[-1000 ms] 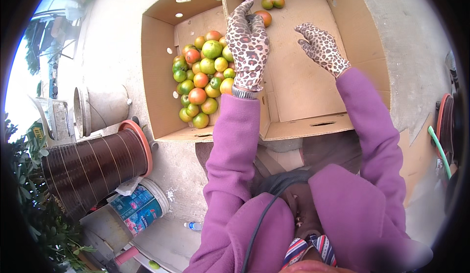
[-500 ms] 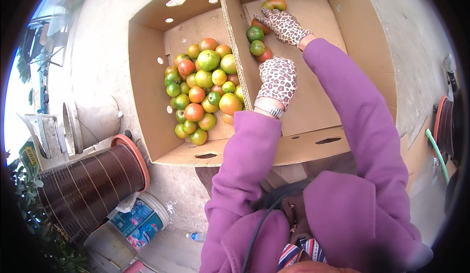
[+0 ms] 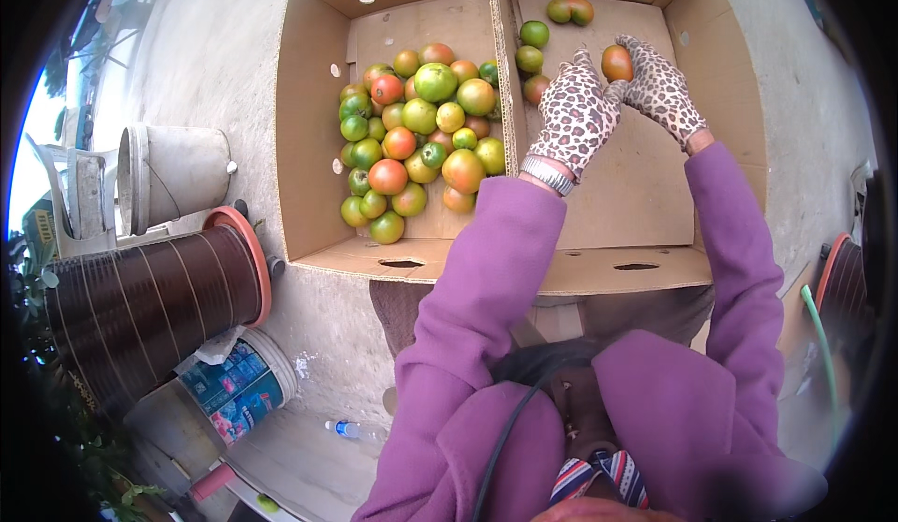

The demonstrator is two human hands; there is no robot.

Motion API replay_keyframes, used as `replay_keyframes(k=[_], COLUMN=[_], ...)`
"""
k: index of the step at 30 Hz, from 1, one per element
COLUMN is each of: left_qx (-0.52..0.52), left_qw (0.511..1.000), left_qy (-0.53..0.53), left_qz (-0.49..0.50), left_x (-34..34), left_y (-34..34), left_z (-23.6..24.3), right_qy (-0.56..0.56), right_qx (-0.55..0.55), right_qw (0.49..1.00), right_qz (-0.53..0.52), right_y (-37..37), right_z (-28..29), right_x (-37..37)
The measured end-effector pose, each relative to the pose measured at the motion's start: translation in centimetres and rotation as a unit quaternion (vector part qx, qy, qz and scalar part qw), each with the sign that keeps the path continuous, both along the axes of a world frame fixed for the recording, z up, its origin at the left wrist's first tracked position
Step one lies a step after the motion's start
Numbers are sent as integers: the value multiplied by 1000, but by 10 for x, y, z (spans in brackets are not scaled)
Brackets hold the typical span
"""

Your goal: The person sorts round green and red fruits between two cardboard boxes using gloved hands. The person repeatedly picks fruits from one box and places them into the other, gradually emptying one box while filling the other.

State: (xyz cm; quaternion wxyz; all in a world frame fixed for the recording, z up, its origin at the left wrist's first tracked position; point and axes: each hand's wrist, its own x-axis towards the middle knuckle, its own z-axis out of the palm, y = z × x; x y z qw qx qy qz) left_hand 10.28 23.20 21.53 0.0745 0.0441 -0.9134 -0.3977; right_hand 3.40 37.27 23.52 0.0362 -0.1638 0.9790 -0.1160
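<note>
Both my hands wear leopard-print gloves and are over the right compartment of a cardboard box (image 3: 645,181). My right hand (image 3: 662,92) is closed around an orange-red tomato (image 3: 616,63), held between thumb and fingers. Beside it, my left hand (image 3: 577,115) has its fingers stretched out, back upward, its thumb close to the right hand; I see nothing in it. Along the divider (image 3: 506,73) lie a green tomato (image 3: 534,33), another green tomato (image 3: 529,59) and a reddish tomato (image 3: 536,90), partly behind my left hand. A lobed green-orange tomato (image 3: 571,10) lies at the far end.
The left compartment holds a heap of green, yellow and red tomatoes (image 3: 420,116). To the left stand a white bucket (image 3: 178,176), a large brown ribbed pot (image 3: 159,288) and a blue-labelled pail (image 3: 238,382). A plastic bottle (image 3: 355,430) lies below them; a green hose (image 3: 821,344) runs at right.
My right hand has lifted the orange-red tomato away from the divider and drawn it right and nearer. My left hand has moved forward beside it, fingers now extended. The view has shifted.
</note>
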Motion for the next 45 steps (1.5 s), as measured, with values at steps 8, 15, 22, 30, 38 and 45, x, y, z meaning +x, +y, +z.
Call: replay_keyframes(k=[8,15,22,30,38,45], left_qx=[312,502,268,278,-195,-64], left_qw=[937,860,911,873,921,944], left_qy=[-41,92,189,16,-137,242], left_qz=[-154,-30,252,401,309,217], left_x=[-6,-9,11,23,36,14], left_y=[-16,-36,-137,-206,-228,-90], left_z=[26,32,22,-45,-50,49], right_qy=[52,143,175,100,98,47], right_qx=[-256,-303,-95,-60,-92,-34], right_qw=[965,938,976,987,981,992], right_qz=[-40,86,89,110,139,110], right_y=[-5,1,32,28,25,33], right_z=[17,18,-30,-28,-36,-38], right_x=[75,76,53,59,58,55])
